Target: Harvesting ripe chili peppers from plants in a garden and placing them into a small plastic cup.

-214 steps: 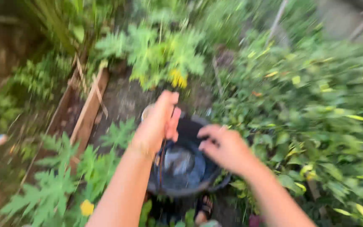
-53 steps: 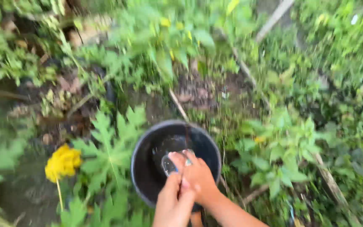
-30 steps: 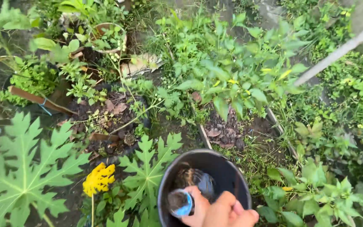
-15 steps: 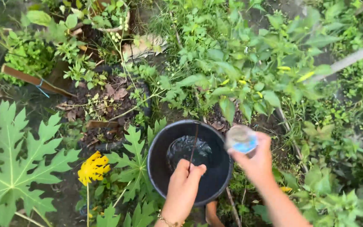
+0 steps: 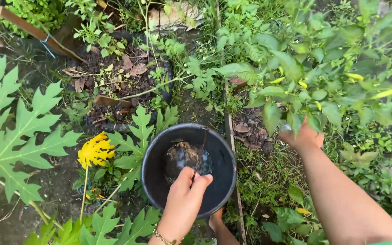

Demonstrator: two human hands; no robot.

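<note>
My left hand [image 5: 183,196] is closed on the thin wire handle of a black bucket [image 5: 155,174] and holds it up over the ground. A little water lies in the bucket's bottom. My right hand [image 5: 303,137] reaches to the right of the bucket, under the leaves of a leafy pepper plant [image 5: 314,77]. Its fingers curl around a clear plastic cup [image 5: 285,128], which the leaves almost wholly hide. Bare soil [image 5: 250,127] lies just left of that hand, at the plant's base.
Big lobed papaya leaves [image 5: 10,136] and a yellowed leaf [image 5: 95,149] crowd the left. A dark round planter with soil and dry leaves [image 5: 114,81] is behind the bucket. A thin wooden stick [image 5: 229,131] lies beside it. My foot [image 5: 216,222] shows under the bucket.
My right hand has carried the cup away from over the bucket, rightward and under the plant's leaves. The left hand keeps the handle, and the bucket has shifted slightly left in view.
</note>
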